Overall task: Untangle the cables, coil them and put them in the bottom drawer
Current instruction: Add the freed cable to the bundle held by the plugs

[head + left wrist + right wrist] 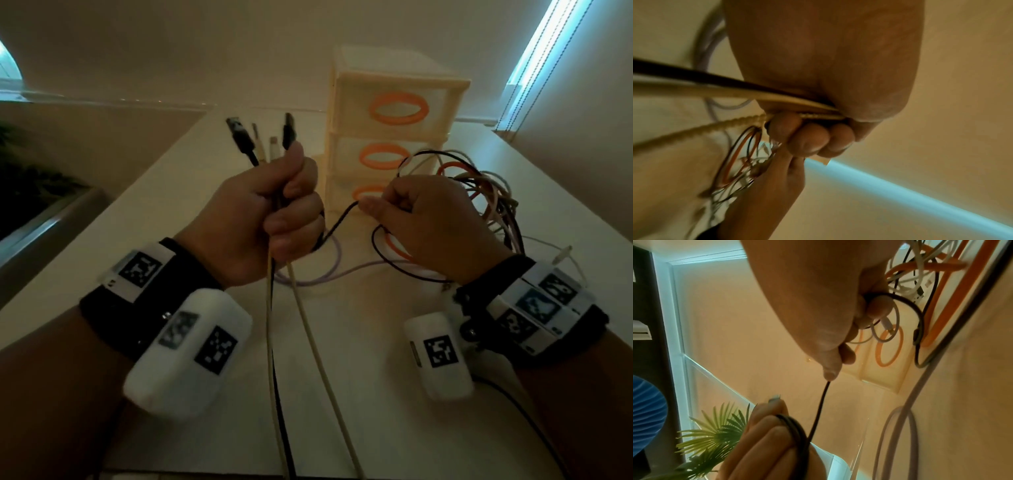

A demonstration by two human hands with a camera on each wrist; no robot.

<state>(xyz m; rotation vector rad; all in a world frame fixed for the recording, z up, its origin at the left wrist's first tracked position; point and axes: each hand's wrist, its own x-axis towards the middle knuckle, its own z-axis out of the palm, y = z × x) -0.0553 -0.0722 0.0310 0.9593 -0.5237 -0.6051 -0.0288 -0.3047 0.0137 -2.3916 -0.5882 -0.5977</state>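
Note:
My left hand is a fist round a bundle of black and cream cables; their plug ends stick up above it and the cords hang down towards me. A black cable runs taut from that fist to my right hand, which pinches it between thumb and forefinger. In the right wrist view the black cable loops round the left fingers. A tangle of black, white and orange cables hangs at the right hand. The cream drawer unit stands behind; its bottom drawer is closed.
A lilac cable lies looped on the white table. A white cable end lies at the right. The table's left edge drops to a dark ledge with a plant. A wall stands close behind the drawers.

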